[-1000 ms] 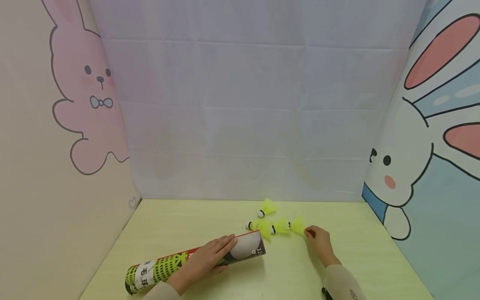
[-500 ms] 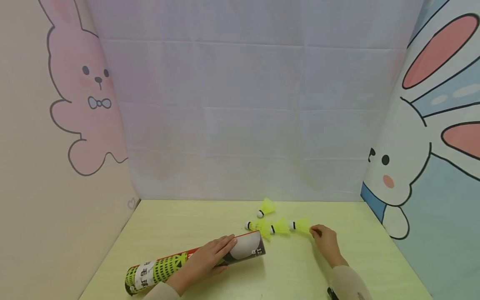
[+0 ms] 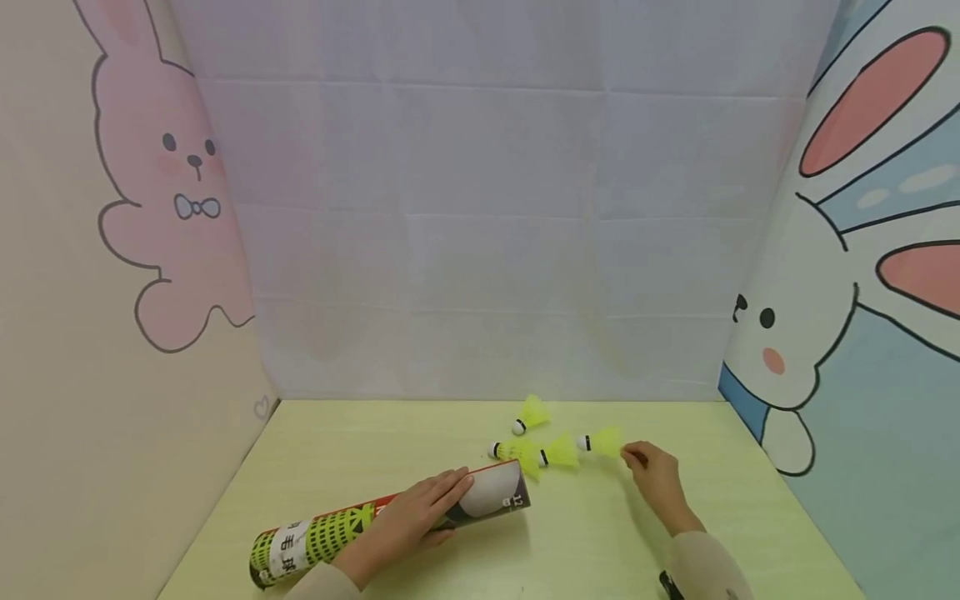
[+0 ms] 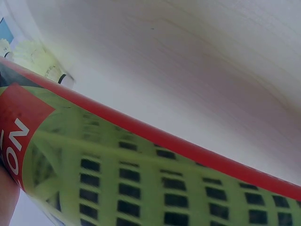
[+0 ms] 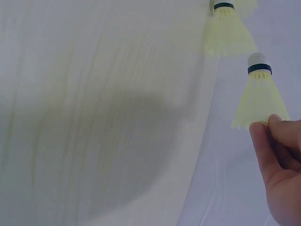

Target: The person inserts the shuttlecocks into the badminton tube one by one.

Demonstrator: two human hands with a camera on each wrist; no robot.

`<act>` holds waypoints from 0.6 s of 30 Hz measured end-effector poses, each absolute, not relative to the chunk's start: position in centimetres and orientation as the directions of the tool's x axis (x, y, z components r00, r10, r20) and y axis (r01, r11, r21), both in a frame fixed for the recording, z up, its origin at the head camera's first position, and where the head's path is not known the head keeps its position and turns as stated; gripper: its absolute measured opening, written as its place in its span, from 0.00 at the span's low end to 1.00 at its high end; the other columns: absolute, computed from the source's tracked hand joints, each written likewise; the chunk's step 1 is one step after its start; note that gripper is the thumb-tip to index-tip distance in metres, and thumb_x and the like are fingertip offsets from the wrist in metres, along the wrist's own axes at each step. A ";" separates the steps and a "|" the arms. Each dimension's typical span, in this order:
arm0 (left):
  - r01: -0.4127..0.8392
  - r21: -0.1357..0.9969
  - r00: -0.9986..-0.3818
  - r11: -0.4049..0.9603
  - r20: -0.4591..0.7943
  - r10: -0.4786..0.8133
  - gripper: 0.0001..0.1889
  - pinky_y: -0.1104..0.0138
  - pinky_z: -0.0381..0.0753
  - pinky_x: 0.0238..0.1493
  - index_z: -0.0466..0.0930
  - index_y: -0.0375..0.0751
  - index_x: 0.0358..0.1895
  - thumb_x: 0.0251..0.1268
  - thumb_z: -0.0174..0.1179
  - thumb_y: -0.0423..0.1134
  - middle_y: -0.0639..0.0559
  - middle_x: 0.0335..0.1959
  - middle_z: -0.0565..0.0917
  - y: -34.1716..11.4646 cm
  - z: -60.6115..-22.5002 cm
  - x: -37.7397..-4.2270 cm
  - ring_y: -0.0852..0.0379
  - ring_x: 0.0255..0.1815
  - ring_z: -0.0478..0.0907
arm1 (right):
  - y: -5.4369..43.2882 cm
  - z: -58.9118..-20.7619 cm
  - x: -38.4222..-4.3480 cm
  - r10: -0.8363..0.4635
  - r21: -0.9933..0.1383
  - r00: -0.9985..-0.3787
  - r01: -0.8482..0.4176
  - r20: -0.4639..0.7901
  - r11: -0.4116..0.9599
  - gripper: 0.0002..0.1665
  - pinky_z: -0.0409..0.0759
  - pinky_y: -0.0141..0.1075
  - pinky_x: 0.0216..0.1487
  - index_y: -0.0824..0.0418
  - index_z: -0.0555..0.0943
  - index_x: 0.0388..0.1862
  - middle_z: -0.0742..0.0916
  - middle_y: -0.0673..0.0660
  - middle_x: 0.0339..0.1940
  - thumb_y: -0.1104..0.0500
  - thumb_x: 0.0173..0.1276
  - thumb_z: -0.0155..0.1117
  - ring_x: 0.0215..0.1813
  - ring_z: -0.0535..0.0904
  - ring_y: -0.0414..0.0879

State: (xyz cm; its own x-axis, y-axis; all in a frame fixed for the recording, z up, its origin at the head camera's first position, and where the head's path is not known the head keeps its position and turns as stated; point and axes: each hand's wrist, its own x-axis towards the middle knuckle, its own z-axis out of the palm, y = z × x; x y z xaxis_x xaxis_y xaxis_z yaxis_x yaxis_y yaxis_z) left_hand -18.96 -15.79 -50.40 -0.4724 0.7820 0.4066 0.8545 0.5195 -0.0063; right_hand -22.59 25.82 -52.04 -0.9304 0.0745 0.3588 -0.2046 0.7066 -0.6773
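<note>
A printed shuttlecock tube (image 3: 330, 533) lies aslant on the near left of the table. My left hand (image 3: 411, 518) holds it from above, with the fingers over its top and the thumb on the near side. Its green netted print and red stripe fill much of the left wrist view. My right hand (image 3: 657, 483) pinches the skirt edge of a yellow shuttlecock (image 5: 260, 92) between thumb and forefinger, its white cork pointing away from the hand. Just left of it lies another shuttlecock (image 3: 560, 452), and one more shuttlecock (image 3: 517, 452) sits by the tube's right end.
A separate shuttlecock (image 3: 532, 414) lies farther back, close to the white backdrop (image 3: 480, 250). The pale wooden table (image 3: 600, 542) is bounded by side panels with cartoon rabbits.
My right hand has drawn the pinched shuttlecock rightward and slightly up, apart from the one beside it. The left hand and the tube have stayed in place.
</note>
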 end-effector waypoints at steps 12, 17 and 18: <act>0.851 0.000 -0.479 0.525 0.411 0.776 0.48 0.58 0.77 0.57 0.57 0.37 0.74 0.51 0.73 0.45 0.45 0.72 0.64 -16.0 -50.2 -19.3 0.49 0.66 0.70 | 24.4 -50.3 -22.2 0.074 -0.674 -0.910 -0.244 0.407 0.697 0.05 0.81 0.30 0.31 0.70 0.84 0.37 0.87 0.59 0.32 0.70 0.63 0.65 0.32 0.83 0.49; 0.853 -0.008 -0.470 0.521 0.421 0.776 0.43 0.58 0.77 0.57 0.59 0.36 0.73 0.58 0.68 0.49 0.44 0.71 0.65 -16.1 -50.2 -19.3 0.49 0.65 0.70 | 23.6 -50.0 -21.7 0.042 -0.672 -0.895 -0.301 0.443 0.676 0.04 0.82 0.31 0.32 0.67 0.84 0.36 0.87 0.56 0.30 0.70 0.63 0.66 0.32 0.83 0.46; 0.852 -0.010 -0.471 0.523 0.420 0.775 0.42 0.59 0.77 0.57 0.59 0.36 0.73 0.61 0.66 0.50 0.44 0.71 0.65 -16.1 -50.2 -19.3 0.49 0.65 0.70 | 23.4 -50.0 -21.6 0.032 -0.667 -0.887 -0.322 0.460 0.672 0.04 0.82 0.31 0.32 0.67 0.84 0.36 0.87 0.55 0.30 0.70 0.63 0.66 0.31 0.83 0.45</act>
